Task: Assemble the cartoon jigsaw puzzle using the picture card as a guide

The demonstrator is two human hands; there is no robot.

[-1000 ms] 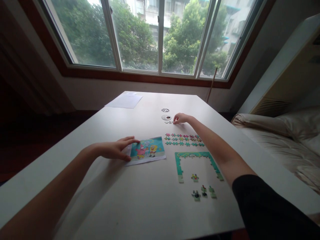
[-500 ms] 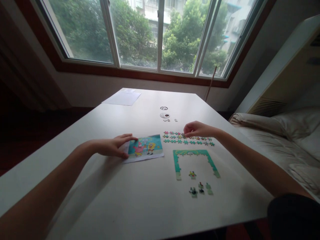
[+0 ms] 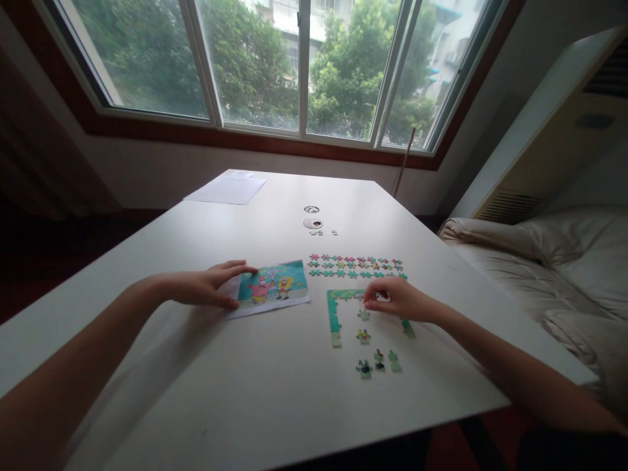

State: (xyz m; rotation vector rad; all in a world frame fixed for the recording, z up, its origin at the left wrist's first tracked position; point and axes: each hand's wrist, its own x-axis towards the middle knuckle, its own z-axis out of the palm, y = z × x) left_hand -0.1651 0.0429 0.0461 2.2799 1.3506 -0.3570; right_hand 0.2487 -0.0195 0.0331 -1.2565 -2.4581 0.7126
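Observation:
My left hand [image 3: 203, 286] lies with fingers spread over the left edge of a cartoon picture sheet [image 3: 275, 288]. Pinched closed, my right hand [image 3: 397, 297] is over the partly joined puzzle border [image 3: 334, 320], covering some of its right side. At its fingertips is a pale green puzzle piece [image 3: 364, 314], inside the border's opening. A piece with yellow and red on it [image 3: 363, 336] lies lower in that opening. Closer to me are a dark-patterned piece [image 3: 364, 368], a piece with a red top [image 3: 379, 359] and a light green piece [image 3: 394, 361].
Rows of loose puzzle pieces [image 3: 340, 274] lie beyond the border. Farther back are two round items [image 3: 313, 224] [image 3: 311, 209] and a few small pieces [image 3: 334, 232]. White paper [image 3: 226, 190] rests at the table's far left corner. A padded couch [image 3: 540, 261] stands on the right.
My right hand has come from the rows of loose pieces toward me, to the border's opening, bringing a pale green piece. My left hand stays on the picture sheet. The view has shifted slightly.

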